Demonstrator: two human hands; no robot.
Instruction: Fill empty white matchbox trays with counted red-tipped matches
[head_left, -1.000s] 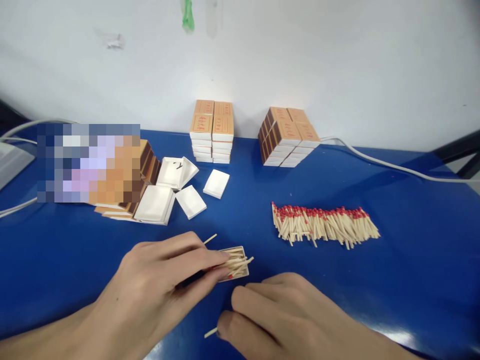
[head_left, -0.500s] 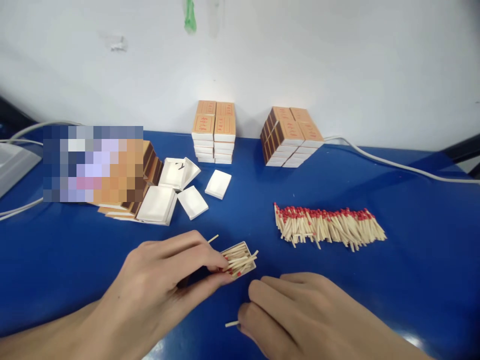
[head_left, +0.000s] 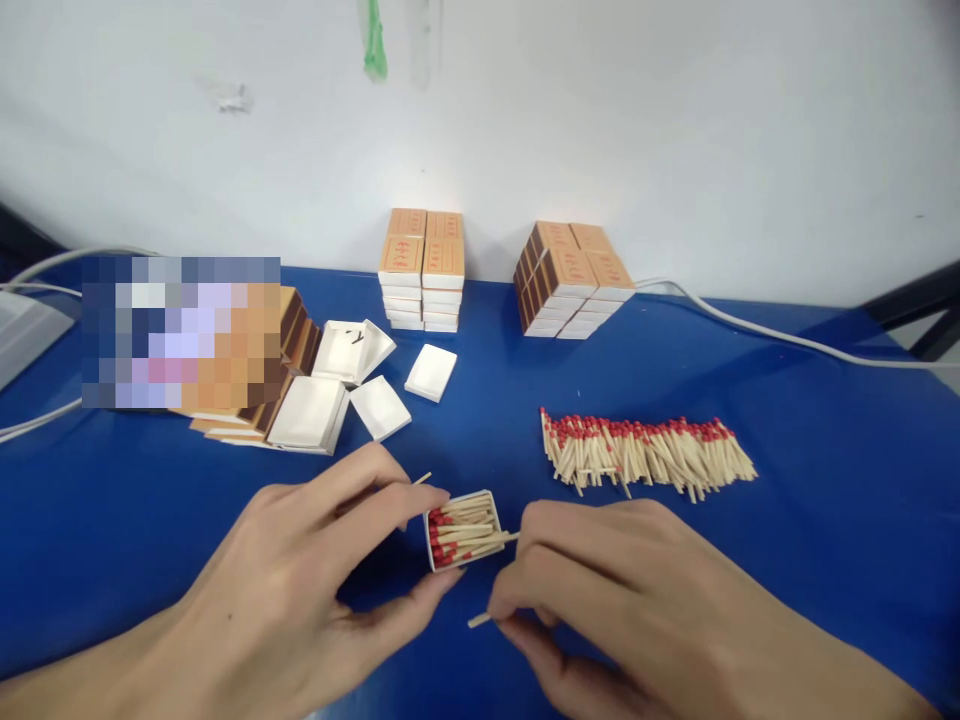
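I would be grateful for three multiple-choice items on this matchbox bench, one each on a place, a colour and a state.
1. Where does the loose pile of matches lie?
A. right of the open tray
B. on top of a stack of boxes
C. under the left hand

2. What colour are the match heads?
A. green
B. red
C. black

3. What is the state of the small tray between the hands?
A. empty
B. closed in its sleeve
C. open and holding matches

Answers:
1 A, the pile lies on the blue table, to the right of the tray.
2 B, the tips show red.
3 C, the tray shows matches inside, the left hand holds it at its left end, and the right hand pinches a single match beside it.
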